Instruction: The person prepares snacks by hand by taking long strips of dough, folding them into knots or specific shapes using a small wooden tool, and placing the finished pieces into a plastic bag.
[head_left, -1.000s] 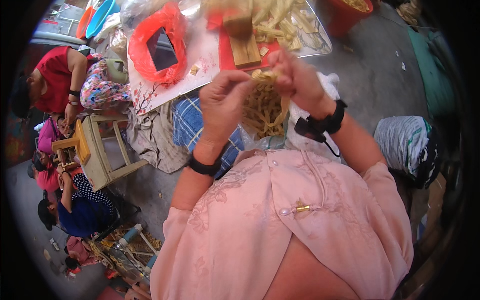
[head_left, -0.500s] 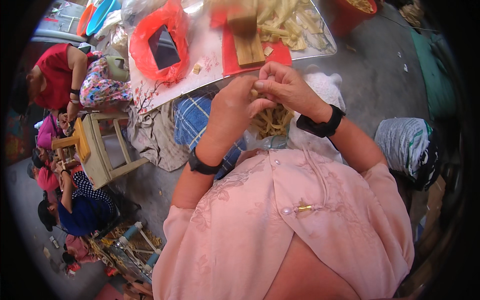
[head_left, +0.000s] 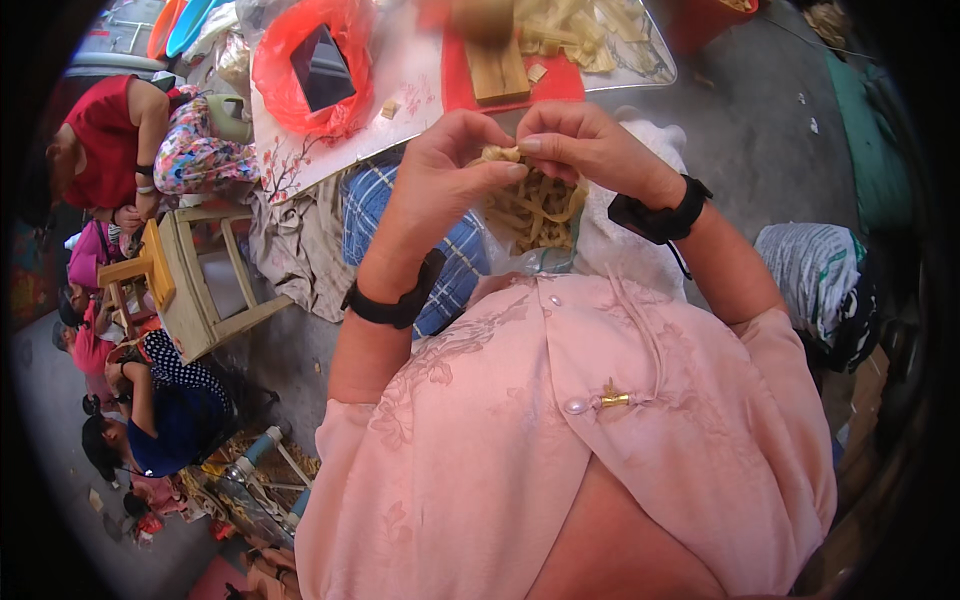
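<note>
My left hand [head_left: 452, 172] and my right hand [head_left: 575, 147] meet in front of me, pinching a small pale yellow curled piece [head_left: 499, 154] between their fingertips. Beneath them sits a bag of yellowish flat strips [head_left: 538, 215], partly hidden by my hands. Beyond them, on a pale flower-printed table [head_left: 300, 162], a wooden block [head_left: 496, 73] stands on a red mat [head_left: 557, 90], beside loose pale strips [head_left: 575, 30]. A dark phone or tablet [head_left: 322, 65] lies on a crumpled red plastic bag [head_left: 272, 75].
A white cloth [head_left: 630, 230] and blue plaid cloth [head_left: 440, 280] flank the strip bag. Several people [head_left: 150, 420] work at the left beside a wooden stool [head_left: 230, 320]. A red bucket [head_left: 690, 25] stands back right; a bundled sack [head_left: 800, 280] lies at the right.
My hands came together around the piece, then parted slightly and moved a little upward, uncovering more of it. My left forearm has shifted slightly left.
</note>
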